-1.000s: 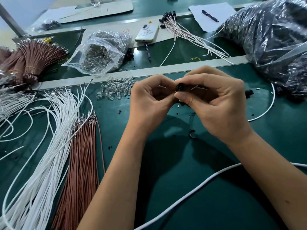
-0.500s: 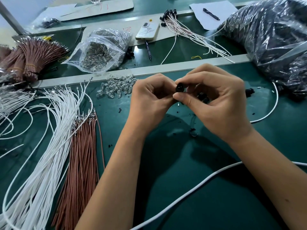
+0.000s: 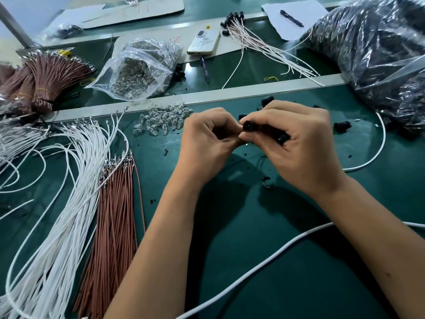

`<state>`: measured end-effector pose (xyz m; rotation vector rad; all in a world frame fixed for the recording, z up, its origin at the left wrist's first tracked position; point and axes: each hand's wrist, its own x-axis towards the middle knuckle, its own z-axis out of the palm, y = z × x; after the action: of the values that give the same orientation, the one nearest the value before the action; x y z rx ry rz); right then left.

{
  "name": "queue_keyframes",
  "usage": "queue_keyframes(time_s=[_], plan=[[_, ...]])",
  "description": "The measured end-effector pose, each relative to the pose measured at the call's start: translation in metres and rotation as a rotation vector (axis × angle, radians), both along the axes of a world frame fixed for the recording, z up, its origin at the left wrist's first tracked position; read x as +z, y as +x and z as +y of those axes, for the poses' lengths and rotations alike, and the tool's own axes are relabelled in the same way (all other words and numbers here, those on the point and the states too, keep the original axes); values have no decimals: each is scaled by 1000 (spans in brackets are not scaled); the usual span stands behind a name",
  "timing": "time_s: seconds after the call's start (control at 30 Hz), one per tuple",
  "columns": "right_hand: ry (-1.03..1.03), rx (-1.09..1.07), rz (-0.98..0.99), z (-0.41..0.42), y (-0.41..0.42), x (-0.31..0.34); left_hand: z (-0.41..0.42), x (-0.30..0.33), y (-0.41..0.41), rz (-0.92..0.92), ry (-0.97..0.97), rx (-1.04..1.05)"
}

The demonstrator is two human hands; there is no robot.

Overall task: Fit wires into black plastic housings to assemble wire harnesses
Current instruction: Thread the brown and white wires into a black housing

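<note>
Since half a second earlier, both hands had drifted slightly away from the body, and more loose black pieces showed beyond the right knuckles. Behind the fingers, the worktop [image 3: 253, 261] kept stock within reach, probably on purpose: a big dark bag [image 3: 377, 51] off beyond the right hand, white wires [image 3: 59, 203] and brown wires [image 3: 115, 203] fanned out left of the left hand. The right hand [image 3: 296, 143] curled round a black housing [image 3: 248, 126], its fingers [image 3: 271, 116] pinching it with the open end turned toward the left hand, seemingly to present the socket. The left hand [image 3: 207, 141] met it, fingers curled and pressed together; whether they pinched a wire, I cannot tell.
</note>
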<state>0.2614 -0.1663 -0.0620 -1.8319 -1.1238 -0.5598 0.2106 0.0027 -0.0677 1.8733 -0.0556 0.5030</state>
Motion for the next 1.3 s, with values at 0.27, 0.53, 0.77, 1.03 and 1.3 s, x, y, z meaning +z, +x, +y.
queue_keyframes(time_s=[0.27, 0.53, 0.77, 1.03, 1.3], plan=[[62, -44, 18, -1, -1, -2, -3, 1, 2, -60, 68, 1], [107, -40, 45, 2, -4, 1, -6, -1, 0, -117, -58, -20], [101, -61, 43, 2, -4, 0, -8, -3, 3, -98, 9, -29], [88, -75, 39, 1, -4, -1, -9, -3, 5, -84, 47, -31], [114, -130, 224, 15, 4, 13, -8, -2, 2, -11, -365, -47]])
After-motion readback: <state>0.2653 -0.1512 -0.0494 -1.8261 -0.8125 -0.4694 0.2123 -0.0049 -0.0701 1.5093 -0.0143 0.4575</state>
